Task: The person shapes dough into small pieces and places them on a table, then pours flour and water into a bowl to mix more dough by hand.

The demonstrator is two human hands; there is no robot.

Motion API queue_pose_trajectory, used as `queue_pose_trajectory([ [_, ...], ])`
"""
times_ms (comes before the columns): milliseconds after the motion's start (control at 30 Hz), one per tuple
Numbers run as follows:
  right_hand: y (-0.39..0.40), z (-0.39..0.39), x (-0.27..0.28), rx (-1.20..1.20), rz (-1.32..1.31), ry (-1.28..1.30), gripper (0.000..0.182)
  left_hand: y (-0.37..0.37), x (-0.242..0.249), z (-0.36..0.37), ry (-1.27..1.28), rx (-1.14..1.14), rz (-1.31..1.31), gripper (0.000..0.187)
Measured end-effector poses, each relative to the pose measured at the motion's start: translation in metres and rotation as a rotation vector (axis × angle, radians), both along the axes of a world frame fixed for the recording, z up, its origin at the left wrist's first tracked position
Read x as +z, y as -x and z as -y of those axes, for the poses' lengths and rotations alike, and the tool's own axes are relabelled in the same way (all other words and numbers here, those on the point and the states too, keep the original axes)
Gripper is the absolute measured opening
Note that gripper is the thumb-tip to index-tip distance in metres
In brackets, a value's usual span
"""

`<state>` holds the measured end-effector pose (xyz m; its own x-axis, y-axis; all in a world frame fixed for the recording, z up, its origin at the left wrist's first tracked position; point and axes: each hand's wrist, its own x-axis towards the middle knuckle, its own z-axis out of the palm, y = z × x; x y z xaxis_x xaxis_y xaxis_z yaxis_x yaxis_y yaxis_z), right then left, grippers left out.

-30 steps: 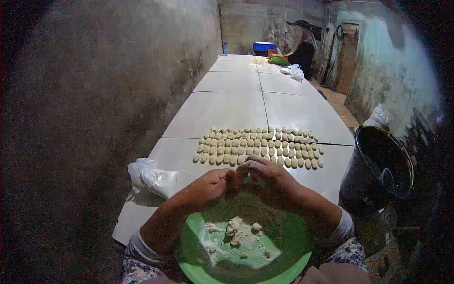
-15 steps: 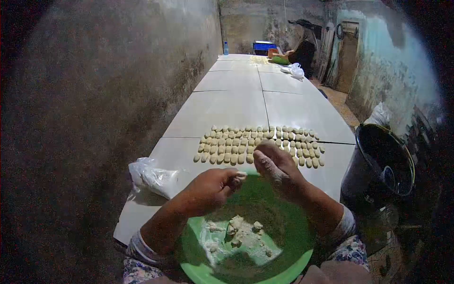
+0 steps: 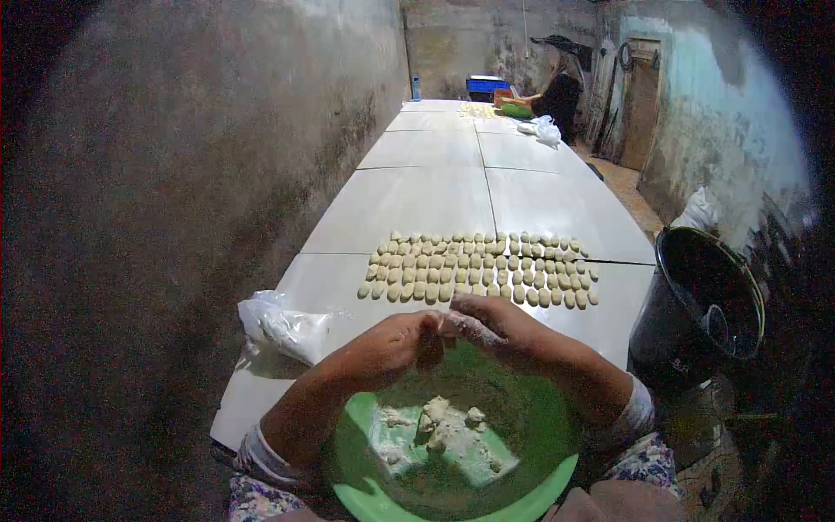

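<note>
My left hand (image 3: 393, 348) and my right hand (image 3: 496, 324) meet at the fingertips above the far rim of a green basin (image 3: 541, 487). The fingers of my left hand are closed round a small piece of dough, mostly hidden now. My right hand, dusted with flour, is closed too, its fingers pressed against the left fingertips; what lies in it is hidden. Inside the basin is a lump of loose dough (image 3: 445, 426) with crumbs and flour around it. Just beyond my hands, rows of small oval dough pieces (image 3: 474, 261) lie on the white tiled table (image 3: 417, 196).
A plastic bag of white powder (image 3: 283, 329) rests at the table's left edge. To the right stands a large black bucket (image 3: 661, 322). At the far end, a person (image 3: 561, 94) works near a green container (image 3: 517, 111), a blue crate (image 3: 487, 86) and another plastic bag (image 3: 545, 130).
My right hand has come down and left to meet my left hand. The dough pinched in my left fingers showed before and is now mostly covered. The far person is more upright.
</note>
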<state>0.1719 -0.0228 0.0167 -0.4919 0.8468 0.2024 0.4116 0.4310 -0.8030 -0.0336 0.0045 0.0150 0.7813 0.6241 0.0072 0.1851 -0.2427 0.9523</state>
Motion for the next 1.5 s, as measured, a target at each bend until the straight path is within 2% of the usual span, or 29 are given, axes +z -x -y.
queue_pose_trajectory([
  [100,0.001,-0.002,-0.010,-0.011,-0.100,-0.047,0.040,-0.001,0.001,0.000,-0.093,-0.007,0.039,0.053],
  [133,0.000,0.000,-0.009,0.017,-0.254,0.046,0.042,0.001,0.007,0.002,-0.146,0.041,-0.018,0.048],
  [167,-0.003,-0.003,-0.009,0.016,-0.254,0.046,0.042,0.001,0.010,0.002,-0.145,0.041,-0.018,0.048],
  [233,-0.010,-0.011,-0.009,-0.073,-0.234,0.403,0.049,0.001,0.013,0.002,-0.161,0.037,-0.191,0.044],
  [267,-0.004,-0.008,-0.007,-0.133,-0.193,0.361,0.052,0.000,0.010,0.002,-0.161,0.037,-0.191,0.044],
  [333,0.000,-0.003,-0.007,-0.051,-0.161,0.271,0.046,-0.001,0.003,0.004,-0.398,0.041,-0.100,0.040],
  [367,0.001,-0.001,-0.006,0.029,-0.129,0.181,0.041,-0.001,0.003,0.004,-0.398,0.041,-0.100,0.040],
  [467,0.002,0.009,0.013,-0.027,-0.092,0.224,0.036,-0.002,0.006,0.006,-0.392,-0.045,-0.039,0.038],
  [500,0.002,0.011,0.017,-0.048,-0.067,0.272,0.035,-0.002,0.008,0.007,-0.260,-0.059,-0.012,0.038],
  [533,-0.001,0.004,0.000,-0.024,-0.157,0.188,0.038,-0.003,0.009,0.008,-0.128,-0.073,0.014,0.037],
  [567,0.001,0.008,0.002,-0.025,-0.157,0.186,0.038,-0.002,0.009,0.008,-0.130,-0.074,0.014,0.037],
  [633,0.007,0.018,0.013,-0.079,-0.404,0.203,0.040,0.000,0.009,0.010,0.070,-0.081,0.108,0.036],
  [667,0.000,0.003,0.016,-0.113,-0.142,0.218,0.037,-0.001,0.009,0.010,0.068,-0.080,0.108,0.036],
  [700,0.002,0.005,0.013,-0.112,-0.141,0.217,0.037,-0.001,0.009,0.011,0.063,-0.047,0.127,0.035],
  [767,0.010,0.016,0.012,-0.061,-0.377,-0.099,0.032,-0.002,0.008,0.012,0.054,0.020,0.164,0.033],
  [833,0.012,0.013,0.012,-0.041,-0.306,-0.110,0.032,0.003,0.001,0.003,0.084,-0.060,0.197,0.034],
  [900,0.010,0.006,0.002,-0.019,-0.253,-0.364,0.025,0.001,0.000,0.003,0.136,-0.096,0.239,0.035],
  [933,0.006,0.005,0.003,-0.037,-0.175,-0.384,0.017,0.000,0.000,0.003,0.136,-0.095,0.240,0.035],
  [1067,0.004,0.007,0.005,-0.120,-0.107,-0.352,0.014,-0.001,0.001,0.002,0.140,-0.074,0.209,0.039],
  [1133,0.002,0.003,0.005,0.054,-0.241,-0.378,0.015,0.007,0.006,-0.001,0.052,-0.113,0.127,0.042],
  [1233,0.000,0.003,0.013,0.065,-0.133,-0.428,0.018,0.002,-0.009,-0.005,0.082,-0.219,0.210,0.046],
  [1267,0.003,0.005,0.014,0.065,-0.132,-0.428,0.018,0.002,0.001,0.003,0.095,-0.129,0.159,0.046],
  [1333,0.012,0.009,0.013,-0.114,-0.184,-0.324,0.022,0.004,-0.003,-0.002,0.048,-0.126,0.122,0.047],
  [1367,0.010,0.008,0.013,-0.113,-0.184,-0.324,0.022,0.005,-0.003,-0.003,0.000,-0.121,0.085,0.048],
  [1433,0.003,0.001,0.008,-0.006,-0.056,-0.479,0.022,0.004,0.006,0.001,0.010,-0.158,0.112,0.048],
  [1467,0.006,0.001,0.003,0.014,-0.257,-0.264,0.022,0.004,0.007,0.002,0.011,-0.164,0.125,0.049],
  [1500,0.004,0.001,0.004,0.013,-0.257,-0.264,0.022,0.004,0.007,0.002,0.012,-0.171,0.138,0.050],
])
